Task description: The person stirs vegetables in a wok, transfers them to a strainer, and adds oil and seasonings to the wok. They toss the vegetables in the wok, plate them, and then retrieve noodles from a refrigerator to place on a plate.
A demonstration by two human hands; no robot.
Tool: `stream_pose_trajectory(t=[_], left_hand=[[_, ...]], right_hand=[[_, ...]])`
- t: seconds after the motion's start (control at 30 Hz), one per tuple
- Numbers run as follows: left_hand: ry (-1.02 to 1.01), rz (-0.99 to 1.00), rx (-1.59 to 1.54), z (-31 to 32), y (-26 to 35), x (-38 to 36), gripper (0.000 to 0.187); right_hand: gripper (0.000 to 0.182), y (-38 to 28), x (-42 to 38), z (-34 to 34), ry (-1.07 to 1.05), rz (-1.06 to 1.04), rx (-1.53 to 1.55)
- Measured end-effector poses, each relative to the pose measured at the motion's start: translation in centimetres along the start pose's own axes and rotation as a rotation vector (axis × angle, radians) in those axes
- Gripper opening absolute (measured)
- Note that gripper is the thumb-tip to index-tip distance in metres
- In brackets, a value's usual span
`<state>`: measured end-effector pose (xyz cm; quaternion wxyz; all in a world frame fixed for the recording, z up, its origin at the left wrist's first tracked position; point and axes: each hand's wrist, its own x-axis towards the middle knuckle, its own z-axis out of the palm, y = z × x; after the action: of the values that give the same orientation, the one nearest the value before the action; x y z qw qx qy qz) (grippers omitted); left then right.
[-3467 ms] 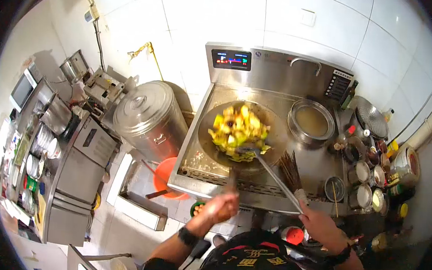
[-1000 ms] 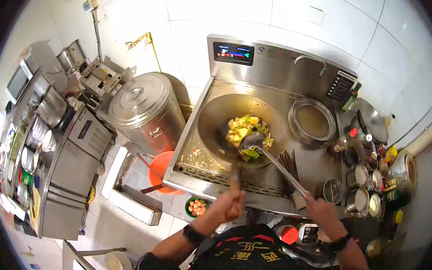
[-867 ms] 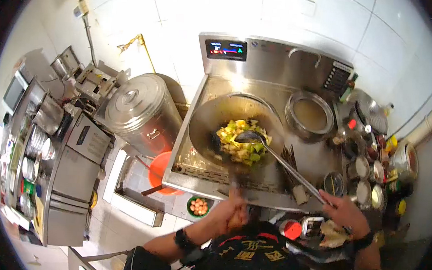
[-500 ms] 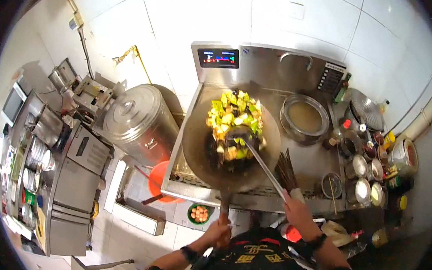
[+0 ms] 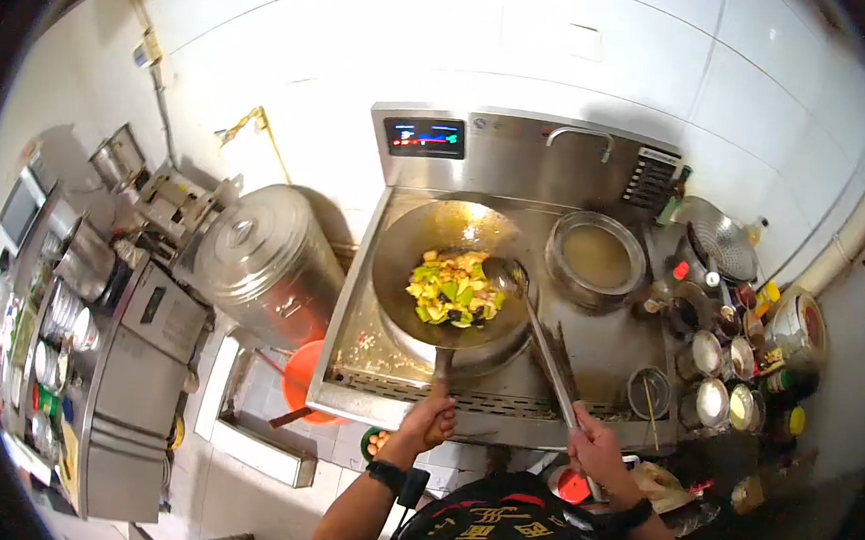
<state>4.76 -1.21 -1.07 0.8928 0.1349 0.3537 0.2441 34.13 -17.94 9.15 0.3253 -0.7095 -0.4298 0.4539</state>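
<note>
My left hand (image 5: 428,422) is closed around the handle of a wok (image 5: 400,303), which sits on the steel stove. Chopped food (image 5: 456,290), green and yellow pieces with some dark ones, lies in the bottom of the wok. In my right hand (image 5: 596,444) is the long metal handle of a ladle (image 5: 507,275). Its bowl rests at the wok's right inner side, beside the food. Part of the left hand's grip is hidden behind its own fingers.
Right of the wok stands a round pot of cloudy liquid (image 5: 597,256). Seasoning bowls (image 5: 712,400) and bottles crowd the far right. A big lidded steel pot (image 5: 268,259) stands left of the stove, with an orange bucket (image 5: 300,376) below. A counter (image 5: 133,390) with stacked dishes lines the left.
The food, spread high in the air over the wok, now lies gathered in its bottom. The wok has come down and tilted back. The ladle has moved to its right side.
</note>
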Motion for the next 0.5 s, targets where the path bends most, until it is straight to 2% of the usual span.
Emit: stream_pose_trajectory(t=[0.07,0.1,0.17,0.3,0.37,0.4,0.43,0.47,0.5], left_hand=[[-0.020,-0.036,0.009,0.4,0.3,-0.8,0.017],[-0.026,-0.047,0.006,0.5,0.5,-0.9,0.017],[-0.022,-0.033,-0.015,-0.1,0.2,-0.1,0.017],[-0.032,-0.037,-0.030,0.2,0.2,-0.4,0.015],[-0.074,-0.064,-0.046,-0.1,0.1,-0.2,0.015],[-0.008,-0.035,0.019,0.8,0.1,-0.4,0.020],[0.059,-0.006,0.084,1.4,0.2,-0.7,0.027],[0.062,-0.005,0.084,1.6,0.2,-1.0,0.027],[0.015,-0.013,0.121,1.6,0.4,-1.2,0.028]], right_hand=[[0.050,-1.3,0.0,0.0,0.045,-0.026,0.382],[0.050,-1.8,0.9,-0.8,0.080,-0.022,0.389],[0.043,-1.6,3.7,-3.1,0.112,-0.029,0.588],[0.037,1.5,9.1,-5.1,0.138,-0.096,0.535],[0.016,3.1,11.2,-5.8,0.269,0.013,0.593],[0.016,3.3,11.7,-6.2,0.267,0.014,0.594],[0.024,3.5,12.2,-6.7,0.245,-0.001,0.608],[0.032,3.8,12.7,-7.0,0.224,-0.016,0.623],[0.032,3.6,13.0,-7.2,0.223,-0.017,0.624]])
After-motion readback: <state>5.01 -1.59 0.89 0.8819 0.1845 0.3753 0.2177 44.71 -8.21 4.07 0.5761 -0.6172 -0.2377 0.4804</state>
